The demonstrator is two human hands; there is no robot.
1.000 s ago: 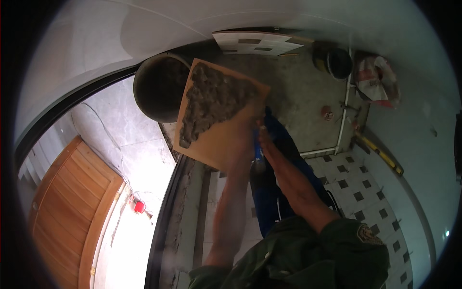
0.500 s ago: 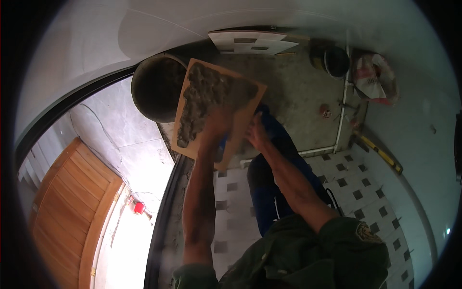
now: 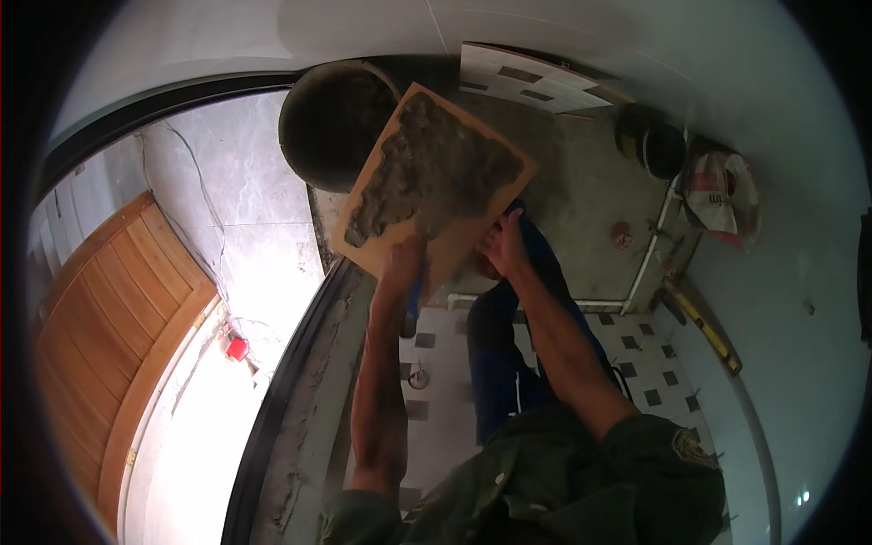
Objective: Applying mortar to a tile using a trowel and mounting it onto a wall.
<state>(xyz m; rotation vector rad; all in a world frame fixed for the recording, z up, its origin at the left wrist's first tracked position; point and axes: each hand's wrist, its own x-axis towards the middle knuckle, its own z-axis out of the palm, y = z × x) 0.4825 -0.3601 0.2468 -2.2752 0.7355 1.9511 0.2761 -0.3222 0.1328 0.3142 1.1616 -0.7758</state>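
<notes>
Head view, and from where I stand the left hand has its fingers wrapped around the blue handle of a tool, whose butt end points back toward the wearer along the forearm; its working end is too blurred to make out. Those fingers are over the bare lower part of a tan board, and the grey mortar spread on it begins just ahead of them, reaching away up and to the right. The left hand is therefore the nearer one to the mortar's lower edge. The right hand is at the board's right side, thumb up and fingers partly apart; whether they actually grip the edge, I can't tell. The board is turned askew in front of the wearer, between the knee and the wall, its longer sides seeming to run from upper right to lower left. Past its upper left edge is a large dark bucket, the board's side overlapping its rim from above. Farther off, a patterned panel leans by the wall, with a smaller bucket and a bag to the right.
</notes>
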